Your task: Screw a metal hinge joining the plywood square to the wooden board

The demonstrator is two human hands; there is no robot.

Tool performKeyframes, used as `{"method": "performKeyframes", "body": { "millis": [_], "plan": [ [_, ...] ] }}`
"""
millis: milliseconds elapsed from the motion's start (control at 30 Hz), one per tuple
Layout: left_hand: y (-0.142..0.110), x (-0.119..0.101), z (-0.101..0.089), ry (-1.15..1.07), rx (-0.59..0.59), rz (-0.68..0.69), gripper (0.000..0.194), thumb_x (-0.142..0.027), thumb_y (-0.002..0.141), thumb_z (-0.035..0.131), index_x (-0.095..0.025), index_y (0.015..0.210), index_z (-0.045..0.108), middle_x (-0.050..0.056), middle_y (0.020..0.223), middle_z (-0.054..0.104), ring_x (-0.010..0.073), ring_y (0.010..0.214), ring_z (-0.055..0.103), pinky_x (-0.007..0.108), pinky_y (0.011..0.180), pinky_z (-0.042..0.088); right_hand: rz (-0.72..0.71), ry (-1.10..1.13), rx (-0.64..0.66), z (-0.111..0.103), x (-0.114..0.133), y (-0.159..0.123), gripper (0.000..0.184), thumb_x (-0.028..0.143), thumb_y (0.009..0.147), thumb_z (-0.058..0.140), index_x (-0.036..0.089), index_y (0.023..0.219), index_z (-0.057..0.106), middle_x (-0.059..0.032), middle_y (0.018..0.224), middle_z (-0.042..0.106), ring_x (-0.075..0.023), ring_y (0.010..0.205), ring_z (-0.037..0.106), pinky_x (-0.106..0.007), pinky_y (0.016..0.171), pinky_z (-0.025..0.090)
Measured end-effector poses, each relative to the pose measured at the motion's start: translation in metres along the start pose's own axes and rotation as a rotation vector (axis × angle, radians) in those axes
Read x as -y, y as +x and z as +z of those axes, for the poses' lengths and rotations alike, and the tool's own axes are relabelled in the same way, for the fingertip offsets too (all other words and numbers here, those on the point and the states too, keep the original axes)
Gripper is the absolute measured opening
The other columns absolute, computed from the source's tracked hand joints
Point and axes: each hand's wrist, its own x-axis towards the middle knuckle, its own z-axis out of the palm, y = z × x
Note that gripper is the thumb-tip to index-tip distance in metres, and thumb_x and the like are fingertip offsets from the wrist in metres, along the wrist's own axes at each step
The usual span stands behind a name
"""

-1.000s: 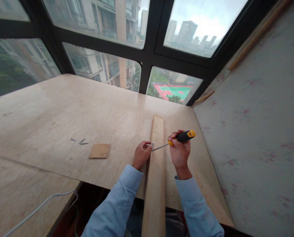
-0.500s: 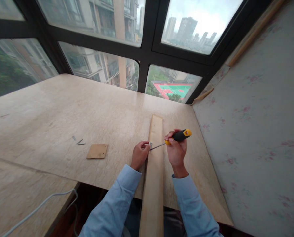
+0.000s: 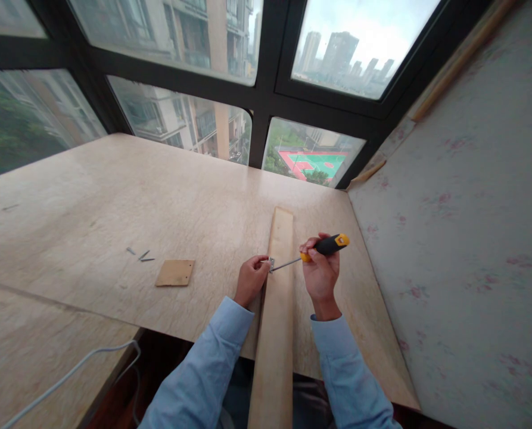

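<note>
My right hand (image 3: 322,274) is closed round a screwdriver (image 3: 330,245) with a black and yellow handle. The shaft points left, and its tip meets a small metal hinge (image 3: 271,263) at the left edge of a long wooden board (image 3: 277,333). My left hand (image 3: 251,279) pinches the hinge against the board with thumb and fingertips. Part of the hinge is hidden behind those fingers. The board runs from my lap out across the tabletop (image 3: 212,202).
Left of my hands lies a thin square brown wooden piece (image 3: 175,273) with small holes. Several small screws (image 3: 145,256) lie beyond it. A white cable (image 3: 73,375) crosses the lower left. Dark-framed windows (image 3: 261,95) stand behind, and a flowered wall (image 3: 453,238) rises on the right.
The screwdriver and my right hand have shifted very slightly right. My left hand keeps its pinch on the hinge, and the board's near end has moved a little left in view.
</note>
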Motion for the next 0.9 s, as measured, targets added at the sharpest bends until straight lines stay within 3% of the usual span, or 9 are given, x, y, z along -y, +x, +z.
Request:
{"method": "performKeyframes", "body": {
  "millis": [700,900],
  "plan": [
    [-0.0029,-0.0003,-0.0009,-0.078,0.012,-0.020,0.032,-0.032,0.074,0.067,-0.011,0.097,0.073,0.010,0.082,0.075,0.0210,0.076,0.070,0.028,0.063,0.054,-0.024,0.014,-0.003,-0.0052,-0.0027,0.0004,0.037,0.018,0.072,0.068,0.029,0.105,0.057,0.0043,0.078,0.058,-0.0120,0.070,0.055,-0.029,0.073,0.048],
    [-0.0036,-0.0017,-0.0015,-0.087,0.023,-0.033,0.033,-0.032,0.074,0.068,-0.011,0.099,0.072,0.011,0.083,0.075,0.0208,0.076,0.071,0.027,0.063,0.055,-0.015,-0.066,0.006,-0.0072,-0.0041,0.0017,0.039,0.025,0.074,0.072,0.030,0.109,0.056,0.0029,0.089,0.061,-0.0124,0.078,0.059,-0.030,0.077,0.050]
  ]
}}
